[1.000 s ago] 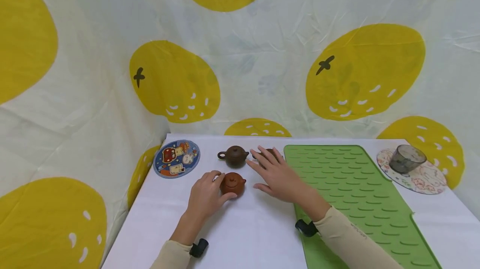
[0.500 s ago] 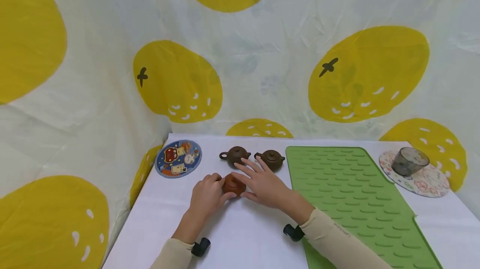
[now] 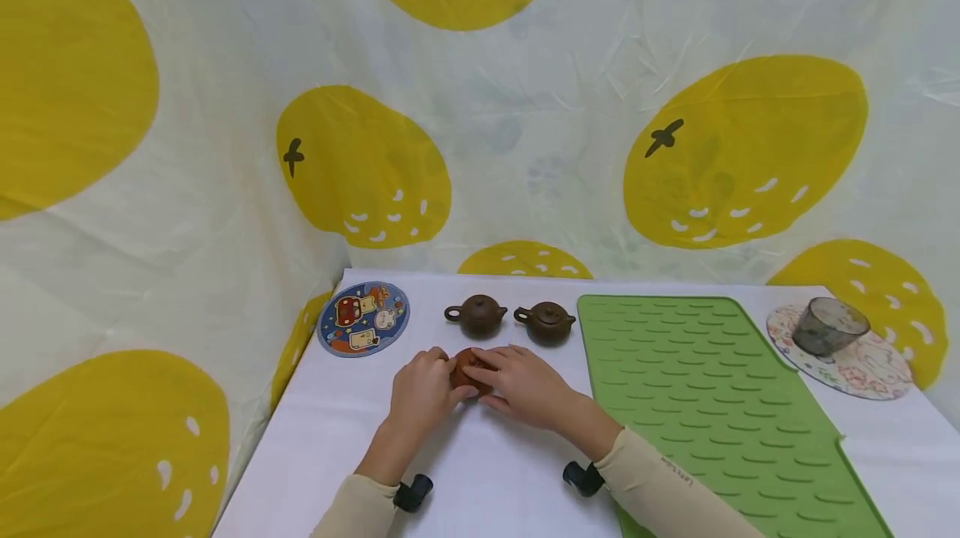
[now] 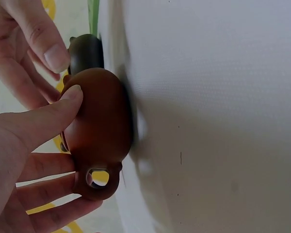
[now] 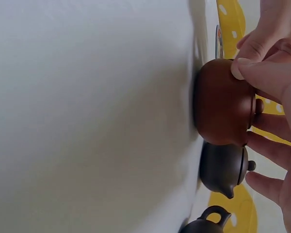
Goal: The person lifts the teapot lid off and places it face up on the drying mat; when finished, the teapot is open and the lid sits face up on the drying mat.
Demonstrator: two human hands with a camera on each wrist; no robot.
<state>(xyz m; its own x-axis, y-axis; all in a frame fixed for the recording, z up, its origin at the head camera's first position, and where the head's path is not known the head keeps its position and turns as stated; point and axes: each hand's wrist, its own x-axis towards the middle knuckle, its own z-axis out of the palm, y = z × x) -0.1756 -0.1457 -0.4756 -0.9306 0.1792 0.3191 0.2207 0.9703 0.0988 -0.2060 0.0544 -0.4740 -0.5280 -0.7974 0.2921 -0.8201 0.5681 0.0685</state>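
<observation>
A reddish-brown clay teapot [image 3: 463,377] stands on the white tabletop. My left hand [image 3: 422,388] grips it from the left. In the left wrist view, the left thumb [image 4: 70,99] presses its rounded body [image 4: 99,116], and the other fingers lie behind and beside its handle [image 4: 117,187]. My right hand [image 3: 528,388] reaches in from the right, its loosely extended fingers overlapping the lid in the head view. The right wrist view shows those fingers [image 5: 274,127] beside the lid knob [image 5: 259,106]. Part of the teapot's top is hidden by the hands.
Two dark brown teapots [image 3: 482,316] [image 3: 546,322] stand behind the hands. A blue cartoon mat [image 3: 363,320] lies at the back left. On the right are a green ridged mat [image 3: 675,371] and a smoky glass cup [image 3: 828,326] on a floral round mat [image 3: 862,371]. Patterned cloth hangs behind.
My right hand has moved left and toward me, from in front of the right dark teapot to the reddish-brown one. My left hand keeps its grip there.
</observation>
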